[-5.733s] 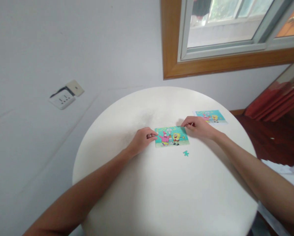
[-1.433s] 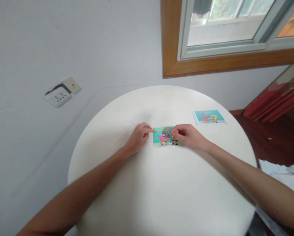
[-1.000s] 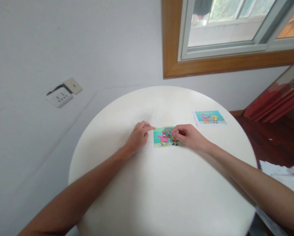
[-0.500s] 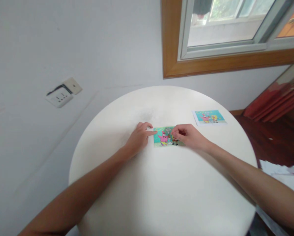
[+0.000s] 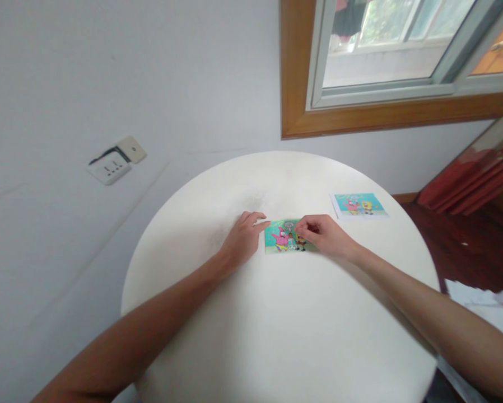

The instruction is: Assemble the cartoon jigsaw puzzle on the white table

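A small cartoon picture, with a pink starfish figure at its left, lies flat on the white round table. My left hand rests at the picture's left side, fingers apart and the outstretched index fingertip at its upper left edge. Over the picture's right part is my right hand, thumb and fingers pinched together. That hand covers much of the yellow figure and the right edge. Whatever sits in the pinch, if anything, is too small to make out.
A second, similar cartoon picture on white backing lies toward the table's back right. Behind the table are a white wall with a socket and a wood-framed window. A red curtain hangs at the right.
The whole view has shifted slightly. My left index finger reaches slightly farther over the picture's top left corner. My right hand keeps its pinch in nearly the same place.
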Demonstrator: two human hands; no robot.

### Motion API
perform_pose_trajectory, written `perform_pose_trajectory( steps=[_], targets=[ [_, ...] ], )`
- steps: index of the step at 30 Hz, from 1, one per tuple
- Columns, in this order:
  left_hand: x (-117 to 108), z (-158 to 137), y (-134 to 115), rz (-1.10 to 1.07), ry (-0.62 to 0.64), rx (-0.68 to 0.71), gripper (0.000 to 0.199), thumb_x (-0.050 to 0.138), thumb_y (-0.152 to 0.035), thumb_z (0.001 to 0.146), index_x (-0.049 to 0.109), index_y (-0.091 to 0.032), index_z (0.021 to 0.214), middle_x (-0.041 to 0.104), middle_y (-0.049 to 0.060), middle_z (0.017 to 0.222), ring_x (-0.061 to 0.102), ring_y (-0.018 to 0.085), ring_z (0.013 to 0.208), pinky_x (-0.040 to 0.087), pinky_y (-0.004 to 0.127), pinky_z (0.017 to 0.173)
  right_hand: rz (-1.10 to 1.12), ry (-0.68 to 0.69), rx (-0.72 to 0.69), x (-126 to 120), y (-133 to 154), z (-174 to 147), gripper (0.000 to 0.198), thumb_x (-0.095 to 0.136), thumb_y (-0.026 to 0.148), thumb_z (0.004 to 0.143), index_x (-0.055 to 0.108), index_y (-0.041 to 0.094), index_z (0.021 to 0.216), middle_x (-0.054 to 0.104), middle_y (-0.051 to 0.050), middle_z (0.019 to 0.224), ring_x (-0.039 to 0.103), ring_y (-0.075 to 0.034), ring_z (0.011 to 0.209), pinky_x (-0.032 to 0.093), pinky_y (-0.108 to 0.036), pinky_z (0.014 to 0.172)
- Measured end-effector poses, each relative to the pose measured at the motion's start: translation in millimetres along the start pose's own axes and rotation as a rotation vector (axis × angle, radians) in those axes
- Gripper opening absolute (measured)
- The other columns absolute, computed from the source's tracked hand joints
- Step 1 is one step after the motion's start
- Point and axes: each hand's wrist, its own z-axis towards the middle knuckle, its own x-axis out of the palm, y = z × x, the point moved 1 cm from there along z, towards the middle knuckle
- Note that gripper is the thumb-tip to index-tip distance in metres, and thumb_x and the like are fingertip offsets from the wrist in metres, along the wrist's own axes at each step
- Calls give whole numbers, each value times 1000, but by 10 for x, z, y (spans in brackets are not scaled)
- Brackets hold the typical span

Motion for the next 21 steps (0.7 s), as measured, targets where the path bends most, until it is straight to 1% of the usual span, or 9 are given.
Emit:
perform_pose_trajectory(
  steps=[3, 5, 8, 11, 15, 21],
  targets=[
    [-17, -5, 42, -24, -41, -52, 49, 46, 8, 78, 74, -21, 106, 60, 8, 114, 49, 23, 103, 48, 41, 96, -17, -33, -3, -53, 4, 12, 22, 54, 35, 87, 64, 16, 80, 57, 0, 66, 48, -13, 61, 39, -26, 58],
    [-33, -13, 45, -26, -15, -48, 48, 47, 8, 77, 76, -23, 100, 61, 7, 112, 49, 23, 103, 49, 41, 94, -31, -51, -4, -80, 14, 16, 22, 53, 34, 87, 64, 16, 79, 56, 0, 66, 48, -13, 61, 38, -26, 57],
    [-43, -23, 29, -31, 12, -32, 46, 48, 7, 76, 77, -23, 96, 60, 7, 112, 49, 23, 103, 49, 41, 94, -42, -57, -4, -97, 33, 16, 23, 53, 34, 87, 63, 16, 78, 55, 0, 65, 47, -13, 61, 38, -26, 57],
    [-31, -23, 11, -29, 9, -42, 45, 48, 6, 78, 77, -22, 98, 61, 8, 112, 49, 23, 103, 48, 41, 96, -39, -49, 0, -99, 44, 15, 23, 53, 34, 87, 64, 16, 79, 56, 0, 65, 47, -13, 61, 38, -26, 58],
    [-14, -19, -2, -44, 12, -47, 51, 45, 8, 77, 75, -21, 107, 60, 8, 112, 49, 23, 103, 49, 41, 96, -36, -59, 5, -107, 38, 20, 22, 53, 33, 87, 65, 15, 81, 58, -1, 67, 49, -13, 62, 39, -27, 59],
    [-25, -20, -10, -35, 45, -16, 51, 45, 7, 77, 75, -21, 106, 59, 9, 114, 49, 23, 102, 49, 41, 94, -36, -67, 6, -111, 14, 31, 23, 54, 34, 87, 65, 15, 81, 57, -1, 66, 48, -13, 61, 38, -27, 57]
  ],
)
